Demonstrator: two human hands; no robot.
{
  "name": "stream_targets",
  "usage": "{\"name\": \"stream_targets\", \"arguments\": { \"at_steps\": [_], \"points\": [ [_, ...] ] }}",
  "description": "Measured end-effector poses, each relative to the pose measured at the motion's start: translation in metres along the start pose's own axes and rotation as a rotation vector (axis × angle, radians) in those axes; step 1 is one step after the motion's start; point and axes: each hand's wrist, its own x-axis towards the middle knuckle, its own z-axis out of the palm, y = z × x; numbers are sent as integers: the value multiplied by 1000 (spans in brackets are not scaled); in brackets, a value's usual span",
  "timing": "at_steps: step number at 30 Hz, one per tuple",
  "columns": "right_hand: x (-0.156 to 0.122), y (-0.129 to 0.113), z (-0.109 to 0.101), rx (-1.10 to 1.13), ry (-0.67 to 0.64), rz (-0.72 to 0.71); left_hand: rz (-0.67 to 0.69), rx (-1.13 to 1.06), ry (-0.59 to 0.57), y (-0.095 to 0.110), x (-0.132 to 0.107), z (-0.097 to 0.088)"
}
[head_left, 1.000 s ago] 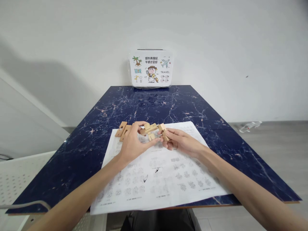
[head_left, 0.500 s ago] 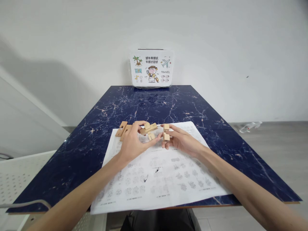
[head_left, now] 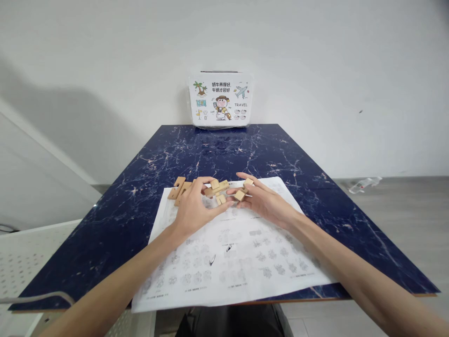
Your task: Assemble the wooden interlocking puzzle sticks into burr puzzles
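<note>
Near the top of a printed instruction sheet point(head_left: 242, 248), my left hand point(head_left: 192, 206) grips a few joined wooden puzzle pieces point(head_left: 218, 188) between thumb and fingers. Close beside them on the right, my right hand point(head_left: 266, 201) has its fingers on a notched wooden puzzle piece point(head_left: 240, 194), whose two square ends show; its middle is partly hidden by the fingers. The two groups of wood are near each other, and I cannot tell whether they touch. Further loose wooden puzzle pieces point(head_left: 178, 187) lie left of my left hand, partly covered by it.
The sheet lies on a dark blue marbled table point(head_left: 224, 154) and hangs over its front edge. A white box with cartoon prints point(head_left: 220, 100) stands at the far end against the wall. A white perforated surface point(head_left: 35, 252) and a cable point(head_left: 45, 296) are at lower left.
My right hand has turned its notched puzzle piece from upright to a slant, the upper end now leaning right. The left hand and its pieces have hardly moved.
</note>
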Motion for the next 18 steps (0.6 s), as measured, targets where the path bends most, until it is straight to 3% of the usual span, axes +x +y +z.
{"name": "stream_targets", "arguments": {
  "at_steps": [18],
  "points": [
    [-2,-3,-6,-220,-81,97,8,-6,-8,0,1,-1]
  ]
}}
